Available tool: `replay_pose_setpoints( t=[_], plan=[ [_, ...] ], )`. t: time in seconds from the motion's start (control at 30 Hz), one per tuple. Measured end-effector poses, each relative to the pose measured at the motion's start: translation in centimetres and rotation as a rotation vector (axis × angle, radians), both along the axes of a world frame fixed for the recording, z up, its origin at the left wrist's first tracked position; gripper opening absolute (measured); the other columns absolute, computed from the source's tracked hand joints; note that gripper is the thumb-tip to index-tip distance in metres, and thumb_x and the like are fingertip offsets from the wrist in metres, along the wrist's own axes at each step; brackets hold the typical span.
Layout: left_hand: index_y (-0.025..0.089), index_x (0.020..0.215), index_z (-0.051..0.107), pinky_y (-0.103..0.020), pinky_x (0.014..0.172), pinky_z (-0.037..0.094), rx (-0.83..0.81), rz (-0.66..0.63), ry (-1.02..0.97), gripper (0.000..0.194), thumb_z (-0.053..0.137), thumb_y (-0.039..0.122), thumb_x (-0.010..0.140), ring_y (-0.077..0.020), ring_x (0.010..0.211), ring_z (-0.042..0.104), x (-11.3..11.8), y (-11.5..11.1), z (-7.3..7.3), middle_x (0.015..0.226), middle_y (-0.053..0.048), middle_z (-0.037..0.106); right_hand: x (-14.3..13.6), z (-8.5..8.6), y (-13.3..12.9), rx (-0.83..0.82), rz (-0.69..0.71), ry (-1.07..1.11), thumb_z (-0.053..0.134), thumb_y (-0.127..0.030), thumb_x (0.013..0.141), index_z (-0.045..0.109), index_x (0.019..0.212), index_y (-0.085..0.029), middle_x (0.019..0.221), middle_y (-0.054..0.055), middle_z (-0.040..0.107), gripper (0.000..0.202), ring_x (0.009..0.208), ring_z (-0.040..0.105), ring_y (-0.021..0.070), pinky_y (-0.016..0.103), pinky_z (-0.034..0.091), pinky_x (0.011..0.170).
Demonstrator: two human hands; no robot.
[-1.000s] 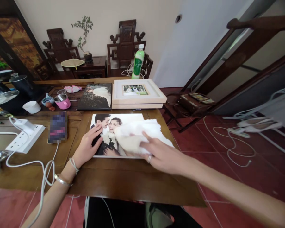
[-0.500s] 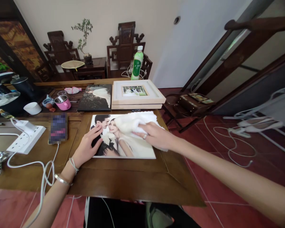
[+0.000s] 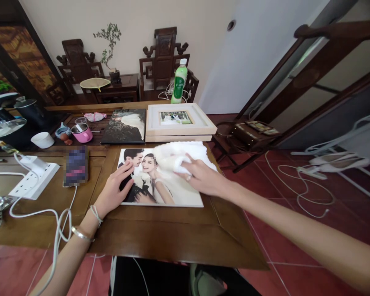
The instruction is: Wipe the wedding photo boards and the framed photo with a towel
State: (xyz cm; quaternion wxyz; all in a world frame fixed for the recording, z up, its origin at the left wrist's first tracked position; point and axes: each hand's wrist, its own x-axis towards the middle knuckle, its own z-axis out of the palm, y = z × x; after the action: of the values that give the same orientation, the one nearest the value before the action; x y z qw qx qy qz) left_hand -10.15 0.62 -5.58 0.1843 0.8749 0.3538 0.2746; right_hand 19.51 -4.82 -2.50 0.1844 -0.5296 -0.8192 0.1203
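A wedding photo panel [image 3: 163, 191] lies flat on the wooden table [image 3: 172, 230] in front of me. My left hand [image 3: 117, 183] rests on its left edge with the fingers stretched out, a bracelet and a hair tie at the wrist. My right hand [image 3: 200, 174] grips a white cloth [image 3: 172, 158], bunched under the fingers and pressed on the photo's upper right part. The cloth's loose end spreads past the photo's top right corner and hides it.
Behind the photo lie a dark photo panel [image 3: 125, 127] and stacked light wood frames [image 3: 180, 133], with a green bottle [image 3: 179, 82] beyond. To the left are a phone [image 3: 76, 166], a white power strip [image 3: 38, 181] with looping cables, a pink cup [image 3: 82, 133] and a white cup [image 3: 43, 140].
My right hand has shifted slightly to the right with the cloth, uncovering a little more of the photo. The left hand stays in place.
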Motion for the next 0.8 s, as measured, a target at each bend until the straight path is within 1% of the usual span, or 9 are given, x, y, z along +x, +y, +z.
replay_pose_setpoints(
  t=[0.1,0.17,0.27,0.33,0.4,0.5,0.67,0.73,0.8],
  plan=[
    [0.014,0.131,0.059,-0.049,0.116,0.034,0.006,0.003,-0.001,0.041,0.049,0.033,0.096,-0.0268,0.139,0.042,0.0,0.0,-0.1,0.143,-0.014,0.052,-1.9,-0.5,-4.4,0.053,0.077,-0.021,0.042,-0.014,0.087,0.067,0.086,-0.015,0.127,0.021,0.062,0.025,0.132,0.044,0.0356,0.058,0.039,0.104],
    [0.015,0.131,0.059,-0.049,0.116,0.034,0.002,0.007,-0.001,0.041,0.049,0.034,0.096,-0.0268,0.138,0.042,0.0,0.0,-0.1,0.144,-0.013,0.052,-3.2,-1.0,-7.2,0.119,0.142,0.0,0.043,-0.009,0.082,0.067,0.082,-0.014,0.137,0.022,0.054,0.025,0.14,0.033,0.0354,0.065,0.026,0.111],
    [0.015,0.131,0.059,-0.049,0.116,0.034,-0.001,0.007,-0.006,0.041,0.049,0.034,0.096,-0.0267,0.138,0.042,0.0,-0.1,-0.1,0.144,-0.013,0.052,-4.5,-1.6,-10.0,0.149,0.275,0.018,0.048,-0.008,0.077,0.069,0.088,-0.013,0.144,0.022,0.048,0.025,0.144,0.022,0.0378,0.073,0.015,0.11],
    [0.014,0.131,0.059,-0.049,0.116,0.034,0.003,0.003,-0.008,0.042,0.049,0.034,0.096,-0.0268,0.138,0.042,0.0,0.0,-0.1,0.143,-0.014,0.052,-4.9,-1.7,-10.5,0.14,0.321,0.025,0.05,-0.009,0.076,0.069,0.097,-0.012,0.144,0.022,0.047,0.029,0.144,0.021,0.0391,0.075,0.014,0.109],
    [0.013,0.13,0.06,-0.049,0.116,0.034,0.005,-0.001,-0.004,0.042,0.049,0.034,0.096,-0.0269,0.138,0.042,0.0,0.0,-0.1,0.143,-0.015,0.052,-4.8,-1.5,-9.8,0.115,0.317,0.02,0.05,-0.009,0.077,0.067,0.108,-0.01,0.144,0.022,0.048,0.036,0.143,0.023,0.0381,0.074,0.016,0.11],
    [0.014,0.131,0.059,-0.05,0.116,0.033,-0.001,-0.006,0.005,0.042,0.049,0.034,0.096,-0.027,0.139,0.042,0.0,0.0,0.0,0.143,-0.014,0.052,-4.1,-0.7,-7.2,0.058,0.269,-0.007,0.045,-0.008,0.081,0.062,0.119,-0.008,0.139,0.021,0.053,0.042,0.142,0.03,0.0349,0.069,0.021,0.111],
    [0.014,0.132,0.058,-0.05,0.116,0.033,-0.003,-0.005,0.018,0.043,0.049,0.034,0.096,-0.0268,0.139,0.041,0.1,0.0,0.2,0.144,-0.014,0.052,-2.2,0.3,-0.9,0.033,0.199,-0.038,0.044,-0.011,0.085,0.066,0.11,-0.016,0.125,0.012,0.065,0.033,0.13,0.047,0.0321,0.059,0.032,0.11],
    [0.013,0.132,0.059,-0.049,0.116,0.033,0.001,-0.003,0.009,0.043,0.049,0.034,0.096,-0.0265,0.138,0.042,0.1,0.0,0.1,0.143,-0.014,0.052,-1.4,0.3,1.5,0.035,0.14,-0.038,0.044,-0.016,0.09,0.066,0.109,-0.017,0.117,0.011,0.068,0.029,0.119,0.055,0.0326,0.055,0.04,0.103],
    [0.012,0.131,0.058,-0.048,0.116,0.034,0.002,-0.001,0.005,0.043,0.049,0.034,0.096,-0.0261,0.138,0.042,0.0,0.0,0.1,0.143,-0.015,0.052,-0.8,0.1,3.4,0.034,0.097,-0.031,0.043,-0.022,0.094,0.066,0.11,-0.015,0.113,0.013,0.068,0.029,0.11,0.059,0.0334,0.052,0.046,0.095]
  ],
)
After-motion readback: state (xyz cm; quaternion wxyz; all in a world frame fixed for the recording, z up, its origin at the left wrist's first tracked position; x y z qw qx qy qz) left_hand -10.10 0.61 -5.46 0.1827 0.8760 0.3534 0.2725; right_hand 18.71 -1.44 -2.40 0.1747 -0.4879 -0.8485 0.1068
